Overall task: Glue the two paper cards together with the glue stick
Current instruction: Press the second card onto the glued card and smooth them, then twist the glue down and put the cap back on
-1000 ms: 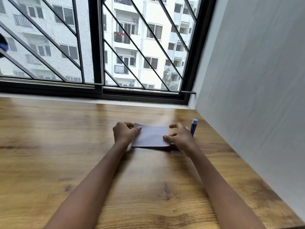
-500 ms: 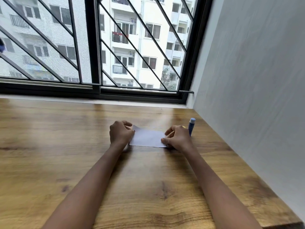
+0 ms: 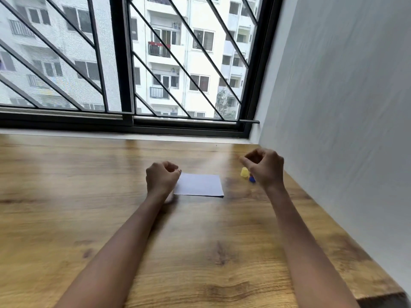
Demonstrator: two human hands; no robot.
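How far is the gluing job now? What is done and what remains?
Done: nothing for certain. One card lies flat; whether the second lies under it I cannot tell. In hand: the left hand sits at the card's left edge; the right hand hovers, curled and empty, by the glue stick. Left: probably take the stick, spread glue, press the cards together.

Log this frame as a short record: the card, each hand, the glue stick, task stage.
paper card: flat on the wooden table; one sheet distinguishable
left hand: fingers curled at the card's left edge; grip unclear
right hand: raised above the table, fingers curled, nothing seen in it
glue stick: blue, mostly hidden behind the right hand, beside a yellow object
stage: glue stick not in hand
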